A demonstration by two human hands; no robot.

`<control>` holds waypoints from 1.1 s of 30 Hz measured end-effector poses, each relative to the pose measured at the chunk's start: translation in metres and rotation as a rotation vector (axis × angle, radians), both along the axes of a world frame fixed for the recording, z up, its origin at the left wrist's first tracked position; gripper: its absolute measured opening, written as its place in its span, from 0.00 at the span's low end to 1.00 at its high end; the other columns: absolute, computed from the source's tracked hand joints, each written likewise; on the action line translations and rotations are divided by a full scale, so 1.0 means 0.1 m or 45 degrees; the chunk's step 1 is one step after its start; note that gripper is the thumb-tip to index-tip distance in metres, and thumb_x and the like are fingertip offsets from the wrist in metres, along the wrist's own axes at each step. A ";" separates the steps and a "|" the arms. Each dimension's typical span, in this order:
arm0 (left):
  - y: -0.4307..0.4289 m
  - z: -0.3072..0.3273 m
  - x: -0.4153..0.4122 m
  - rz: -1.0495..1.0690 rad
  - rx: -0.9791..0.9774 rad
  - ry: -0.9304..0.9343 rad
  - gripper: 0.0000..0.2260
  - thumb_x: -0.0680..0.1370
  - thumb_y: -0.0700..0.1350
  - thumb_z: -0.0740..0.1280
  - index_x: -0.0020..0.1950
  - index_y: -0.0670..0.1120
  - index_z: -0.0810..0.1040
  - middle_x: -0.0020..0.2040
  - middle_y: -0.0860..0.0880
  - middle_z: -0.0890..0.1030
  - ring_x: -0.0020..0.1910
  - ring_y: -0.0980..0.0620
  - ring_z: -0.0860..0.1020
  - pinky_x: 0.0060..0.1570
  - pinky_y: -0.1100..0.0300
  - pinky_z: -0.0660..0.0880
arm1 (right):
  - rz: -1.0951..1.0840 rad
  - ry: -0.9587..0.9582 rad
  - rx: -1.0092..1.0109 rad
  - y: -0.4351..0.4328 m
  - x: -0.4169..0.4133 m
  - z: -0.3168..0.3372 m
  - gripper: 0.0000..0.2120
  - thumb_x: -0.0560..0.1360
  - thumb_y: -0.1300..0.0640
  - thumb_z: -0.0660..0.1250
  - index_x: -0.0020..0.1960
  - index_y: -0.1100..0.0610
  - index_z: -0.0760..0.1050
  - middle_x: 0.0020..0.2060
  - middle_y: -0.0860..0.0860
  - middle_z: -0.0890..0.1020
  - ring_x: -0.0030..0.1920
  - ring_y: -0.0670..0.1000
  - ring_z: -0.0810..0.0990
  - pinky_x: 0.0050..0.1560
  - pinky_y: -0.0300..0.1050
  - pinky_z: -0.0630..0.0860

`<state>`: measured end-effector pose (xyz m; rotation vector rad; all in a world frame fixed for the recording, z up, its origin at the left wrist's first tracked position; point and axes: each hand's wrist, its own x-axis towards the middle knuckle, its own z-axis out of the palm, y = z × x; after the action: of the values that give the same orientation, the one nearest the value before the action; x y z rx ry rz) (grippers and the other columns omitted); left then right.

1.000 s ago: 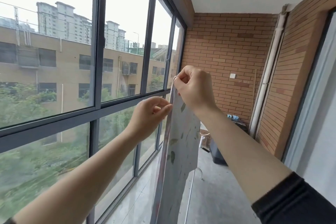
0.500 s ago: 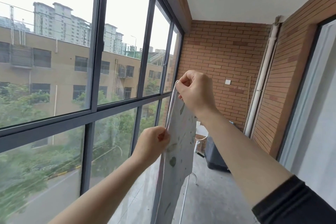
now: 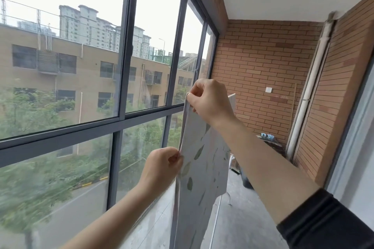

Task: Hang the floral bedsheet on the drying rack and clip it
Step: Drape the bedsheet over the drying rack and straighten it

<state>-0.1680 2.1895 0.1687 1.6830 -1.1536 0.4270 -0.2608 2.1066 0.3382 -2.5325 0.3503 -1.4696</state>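
Note:
The floral bedsheet point(image 3: 199, 170), pale grey with green leaf prints, hangs down in front of me, held up in the air near the window. My right hand point(image 3: 208, 101) pinches its top edge. Lower along the same left edge, my left hand point(image 3: 162, 164) pinches the cloth. The edge runs taut between the two hands. A thin white tube of the drying rack point(image 3: 216, 219) shows below and behind the sheet; the rest of the rack is hidden. No clip is visible.
A large dark-framed window point(image 3: 121, 117) fills the left side. A brick wall point(image 3: 263, 79) closes the far end of the balcony, with a white drainpipe point(image 3: 309, 91) and a dark bin point(image 3: 245, 180) near it. Bare concrete floor point(image 3: 242, 224) lies to the right.
My left hand has slid down the sheet's edge, away from my right hand, stretching the edge between them. The right hand keeps its hold at the top.

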 end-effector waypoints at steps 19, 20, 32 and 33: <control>-0.08 -0.91 -0.08 -0.105 0.183 0.242 0.14 0.69 0.48 0.61 0.29 0.39 0.67 0.26 0.43 0.75 0.29 0.43 0.74 0.31 0.50 0.71 | 0.011 0.270 0.168 -0.02 0.02 -0.85 0.05 0.74 0.58 0.68 0.39 0.57 0.78 0.32 0.52 0.82 0.35 0.53 0.82 0.41 0.50 0.81; -0.09 -0.94 -0.08 -0.109 0.192 0.259 0.14 0.69 0.48 0.62 0.29 0.39 0.67 0.25 0.44 0.75 0.29 0.44 0.75 0.31 0.50 0.72 | 0.008 0.275 0.173 -0.03 0.02 -0.89 0.05 0.74 0.58 0.68 0.39 0.57 0.78 0.33 0.52 0.82 0.35 0.53 0.82 0.41 0.49 0.81; -0.20 -1.36 -0.08 -0.115 0.269 0.447 0.14 0.72 0.41 0.65 0.26 0.42 0.69 0.24 0.47 0.76 0.28 0.56 0.79 0.30 0.50 0.76 | -0.025 0.363 0.267 -0.19 0.04 -1.38 0.06 0.74 0.56 0.67 0.40 0.57 0.79 0.31 0.50 0.82 0.34 0.52 0.82 0.39 0.48 0.80; -0.22 -1.38 -0.08 -0.107 0.256 0.470 0.15 0.72 0.41 0.65 0.26 0.42 0.69 0.24 0.47 0.77 0.28 0.57 0.80 0.31 0.50 0.76 | -0.029 0.369 0.267 -0.21 0.03 -1.42 0.06 0.74 0.56 0.67 0.39 0.56 0.79 0.30 0.49 0.81 0.33 0.50 0.81 0.37 0.46 0.78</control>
<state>-0.1762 2.1671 0.0311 1.7855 -1.0107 -0.0567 -0.2577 2.0859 0.1959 -2.5735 0.5470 -1.0098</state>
